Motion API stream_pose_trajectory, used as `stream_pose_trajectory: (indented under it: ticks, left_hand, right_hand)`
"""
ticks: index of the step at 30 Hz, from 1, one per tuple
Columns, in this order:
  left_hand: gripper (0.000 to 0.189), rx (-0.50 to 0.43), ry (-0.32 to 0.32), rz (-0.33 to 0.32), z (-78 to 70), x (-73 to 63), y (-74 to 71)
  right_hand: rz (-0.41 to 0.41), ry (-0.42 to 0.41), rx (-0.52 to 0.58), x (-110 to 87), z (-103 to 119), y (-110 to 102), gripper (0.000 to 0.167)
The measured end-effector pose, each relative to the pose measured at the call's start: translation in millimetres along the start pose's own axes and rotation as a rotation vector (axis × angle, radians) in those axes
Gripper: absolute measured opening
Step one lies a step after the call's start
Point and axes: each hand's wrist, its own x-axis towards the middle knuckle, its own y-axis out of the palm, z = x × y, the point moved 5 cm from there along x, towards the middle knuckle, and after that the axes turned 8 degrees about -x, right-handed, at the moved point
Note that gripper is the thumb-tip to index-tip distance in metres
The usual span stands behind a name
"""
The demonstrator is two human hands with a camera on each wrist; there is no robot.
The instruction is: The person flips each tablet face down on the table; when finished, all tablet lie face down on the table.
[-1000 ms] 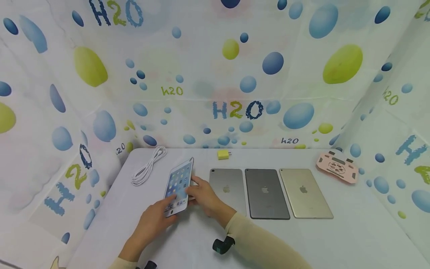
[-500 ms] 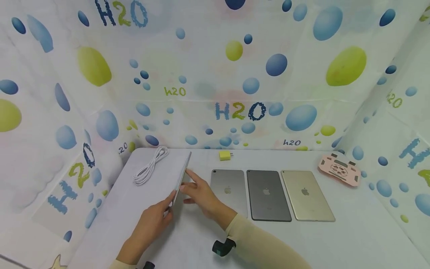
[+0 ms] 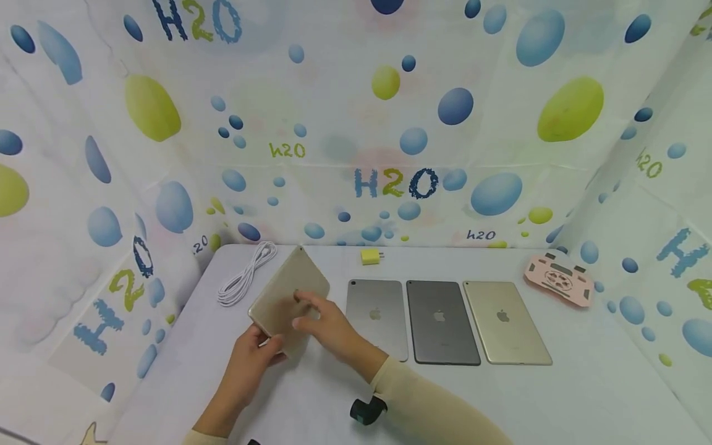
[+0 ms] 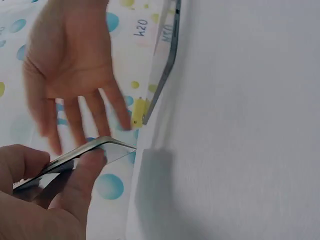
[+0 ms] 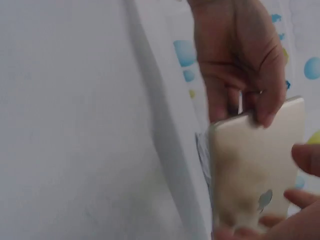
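Note:
A gold tablet (image 3: 280,296) is held up tilted over the left part of the table, its back facing the head camera. My left hand (image 3: 250,361) grips its lower edge, thumb on the back and fingers beneath. In the right wrist view an apple logo (image 5: 265,200) shows on the tablet's back, beside the spread fingers of my right hand (image 5: 300,220). The right hand (image 3: 334,327) overlaps the back in the head view, fingers loosely extended and not curled round it. The left wrist view shows the tablet's thin edge (image 4: 80,151) between thumb and fingers.
Right of the hands lie a silver tablet (image 3: 377,318), a dark grey tablet (image 3: 442,324) and another gold tablet (image 3: 507,324), backs up. A coiled white cable (image 3: 245,278), yellow plug adapter (image 3: 369,256) and pink gamepad-shaped object (image 3: 558,279) lie farther back. Patterned cloth (image 3: 334,93) walls surround the table.
The held tablet has turned over, from screen facing the camera, through edge-on, to its back. The right hand has let go of its edge and moved over the back.

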Motion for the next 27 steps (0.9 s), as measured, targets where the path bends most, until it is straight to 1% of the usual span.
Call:
stream_pose_trajectory:
  ticks: [3,5,7,9,11,13,15,16,17,19,21,23,24,26,27]
  left_hand:
    - [0.055,-0.139,-0.028,-0.029,1.0,-0.1,0.4]
    - [0.070,-0.217,-0.026,-0.041,1.7,-0.3,0.5]
    - [0.086,-0.268,-0.023,-0.039,2.4,-0.2,1.3]
    - [0.100,-0.300,-0.025,-0.028,3.3,0.0,2.5]
    - [0.107,-0.313,-0.032,-0.018,4.2,0.4,3.6]
    - [0.108,-0.315,-0.038,-0.017,5.1,0.9,3.7]
    - [0.107,-0.307,-0.029,-0.025,5.5,2.2,2.5]
    - [0.106,-0.288,-0.020,-0.025,5.5,3.1,1.3]
    - [0.105,-0.255,-0.010,-0.024,5.6,4.0,-0.6]
    - [0.102,-0.142,0.016,-0.032,5.0,5.4,-6.4]
    - [0.096,0.052,0.048,-0.056,3.8,6.2,-14.6]
    - [0.090,0.267,0.060,-0.091,2.0,6.1,-22.7]
    - [0.088,0.360,0.062,-0.107,1.0,5.8,-26.1]
    - [0.088,0.505,0.056,-0.121,-0.3,5.5,-30.3]
    - [0.089,0.553,0.052,-0.117,-0.7,5.6,-31.1]
  right_hand:
    - [-0.115,0.088,-0.087,3.6,-8.4,-9.4,0.076]
    - [-0.161,0.157,-0.085,4.8,-14.5,-14.2,0.085]
    - [-0.175,0.200,-0.024,6.1,-19.7,-16.6,0.088]
    - [-0.167,0.217,0.048,7.1,-23.8,-17.8,0.083]
    - [-0.152,0.234,0.111,7.6,-27.2,-18.2,0.076]
    - [-0.134,0.235,0.149,8.5,-29.9,-18.6,0.069]
    - [-0.134,0.243,0.158,8.5,-31.8,-20.1,0.068]
    - [-0.137,0.246,0.157,8.7,-33.0,-21.0,0.068]
    - [-0.144,0.249,0.149,8.9,-33.8,-22.3,0.070]
    - [-0.157,0.264,0.143,9.3,-35.2,-24.9,0.072]
    - [-0.170,0.278,0.107,10.2,-36.1,-27.6,0.075]
    - [-0.169,0.282,0.061,11.5,-36.7,-29.4,0.079]
    - [-0.165,0.281,0.038,12.4,-37.1,-30.0,0.080]
    - [-0.155,0.271,-0.021,14.3,-38.2,-30.7,0.084]
    - [-0.149,0.262,-0.057,15.3,-38.9,-31.0,0.084]
